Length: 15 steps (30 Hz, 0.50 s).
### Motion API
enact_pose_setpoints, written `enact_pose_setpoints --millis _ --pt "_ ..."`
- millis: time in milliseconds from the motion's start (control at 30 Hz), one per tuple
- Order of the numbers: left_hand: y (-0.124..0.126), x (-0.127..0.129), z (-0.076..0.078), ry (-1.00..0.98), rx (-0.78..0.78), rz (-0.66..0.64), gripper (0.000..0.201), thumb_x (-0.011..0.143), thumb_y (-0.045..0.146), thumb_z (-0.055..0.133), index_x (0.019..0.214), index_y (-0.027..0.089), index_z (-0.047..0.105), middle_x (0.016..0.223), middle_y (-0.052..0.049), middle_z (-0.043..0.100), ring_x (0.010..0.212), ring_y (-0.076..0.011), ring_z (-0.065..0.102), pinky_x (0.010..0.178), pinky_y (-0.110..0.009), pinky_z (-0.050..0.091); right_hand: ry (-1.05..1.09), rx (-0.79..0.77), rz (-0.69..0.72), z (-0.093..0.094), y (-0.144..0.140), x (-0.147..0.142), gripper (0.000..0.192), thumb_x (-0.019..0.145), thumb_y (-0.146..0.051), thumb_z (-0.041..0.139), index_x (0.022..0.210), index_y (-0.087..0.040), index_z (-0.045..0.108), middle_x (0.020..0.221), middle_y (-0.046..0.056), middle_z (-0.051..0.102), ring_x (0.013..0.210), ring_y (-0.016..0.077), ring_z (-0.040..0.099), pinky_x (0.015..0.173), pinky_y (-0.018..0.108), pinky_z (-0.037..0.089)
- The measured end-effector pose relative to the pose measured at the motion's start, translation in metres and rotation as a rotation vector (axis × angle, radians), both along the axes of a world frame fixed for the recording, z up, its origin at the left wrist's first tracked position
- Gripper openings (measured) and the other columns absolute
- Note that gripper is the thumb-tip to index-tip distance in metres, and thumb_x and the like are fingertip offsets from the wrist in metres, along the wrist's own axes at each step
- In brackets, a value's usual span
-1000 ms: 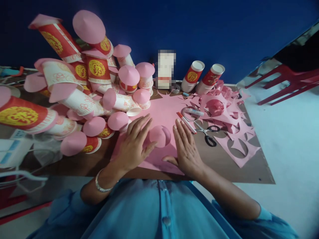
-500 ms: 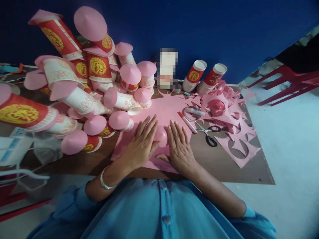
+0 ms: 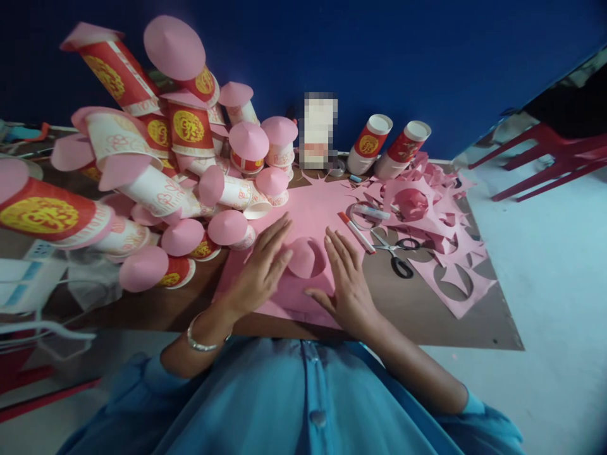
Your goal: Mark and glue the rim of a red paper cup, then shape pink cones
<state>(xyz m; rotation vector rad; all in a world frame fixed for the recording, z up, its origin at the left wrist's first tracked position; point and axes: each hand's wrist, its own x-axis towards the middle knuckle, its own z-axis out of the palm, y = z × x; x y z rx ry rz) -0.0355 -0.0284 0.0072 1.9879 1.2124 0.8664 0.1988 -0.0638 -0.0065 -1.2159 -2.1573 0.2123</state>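
Observation:
A pink paper piece, rounded and slightly raised, lies on a large pink paper sheet in front of me. My left hand is to the left of it with fingers stretched out, holding nothing. On the other side is my right hand, its fingers straight and the thumb spread away, also holding nothing. A narrow gap separates each hand from the rounded piece. Right of the sheet are a red-and-white marker and black-handled scissors.
Many paper cups topped with pink cones are heaped on the left. Two cup stacks stand at the back. Pink paper offcuts cover the right side of the table. A red plastic chair stands beyond.
Both hands have moved apart, the left one to the left and the right one slightly to the right. More of the rounded pink piece between them is now visible.

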Motion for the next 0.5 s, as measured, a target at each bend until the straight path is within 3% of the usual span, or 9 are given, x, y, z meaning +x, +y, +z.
enact_pose_setpoints --millis 133,233,333,500 --pt "0.009 -0.004 -0.003 -0.417 -0.332 0.166 0.045 0.104 0.051 0.066 0.141 0.026 0.065 0.149 -0.011 0.067 0.141 -0.0277 0.062 0.118 -0.043 0.052 0.166 -0.09 0.055 0.022 0.014 0.01 0.08 0.106 -0.051 0.065 0.173 -0.031 0.025 0.163 0.014 0.059 0.156 0.0347 0.051 0.126 0.063 0.048" --pt "0.012 -0.002 -0.005 -0.601 -0.495 0.211 0.048 0.091 0.049 0.083 0.129 0.024 0.069 0.137 -0.01 0.07 0.128 -0.026 0.065 0.113 -0.041 0.052 0.301 -0.177 0.15 0.026 0.026 0.011 0.086 0.106 -0.051 0.067 0.174 -0.033 0.019 0.162 0.014 0.06 0.153 0.0324 0.056 0.125 0.061 0.051" --pt "0.009 0.004 -0.007 -0.659 -0.599 0.192 0.054 0.084 0.045 0.089 0.128 0.024 0.068 0.135 -0.01 0.07 0.128 -0.0261 0.063 0.113 -0.042 0.049 0.368 -0.241 0.208 0.02 0.033 0.007 0.093 0.104 -0.051 0.07 0.175 -0.033 0.012 0.158 0.015 0.064 0.153 0.0314 0.057 0.123 0.061 0.052" --pt "0.006 0.01 -0.011 -0.662 -0.656 0.198 0.054 0.081 0.041 0.09 0.127 0.023 0.069 0.137 -0.01 0.068 0.131 -0.0267 0.06 0.112 -0.042 0.049 0.315 -0.27 0.191 0.009 0.033 0.0 0.094 0.105 -0.047 0.07 0.175 -0.031 0.01 0.148 0.015 0.072 0.156 0.0304 0.054 0.124 0.061 0.05"
